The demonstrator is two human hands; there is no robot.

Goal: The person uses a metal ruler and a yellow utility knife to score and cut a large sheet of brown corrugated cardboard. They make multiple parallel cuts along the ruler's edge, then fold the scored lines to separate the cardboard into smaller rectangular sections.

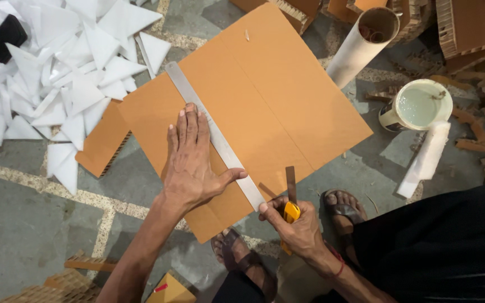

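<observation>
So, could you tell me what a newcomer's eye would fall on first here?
Probably the big brown cardboard sheet in the middle of the floor, with the left hand pressing a steel ruler flat across it. Beside the ruler's near end, the right hand grips a yellow knife. A heap of white triangles fills the upper left.

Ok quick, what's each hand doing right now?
Left hand: open, pressed flat on the metal ruler and brown cardboard.
Right hand: closed around a yellow knife, blade at the ruler's near end.
</observation>
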